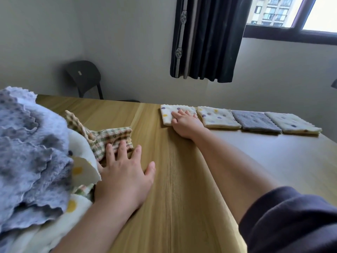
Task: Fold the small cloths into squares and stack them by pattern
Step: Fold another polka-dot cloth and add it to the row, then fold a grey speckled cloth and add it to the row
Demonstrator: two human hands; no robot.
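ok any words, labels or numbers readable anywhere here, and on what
None can be read.
The pale tag on the chair is too small and blurred.
The emblems on the curtain are ornaments, not letters.
The cloths show only dots and checks.

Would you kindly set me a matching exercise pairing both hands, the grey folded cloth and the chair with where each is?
1 left hand
2 right hand
3 grey folded cloth
4 chair

A beyond the table
B touching the checked cloth
C next to the rightmost folded cloth
D on the leftmost folded cloth

Pairs: 1-B, 2-D, 3-C, 4-A
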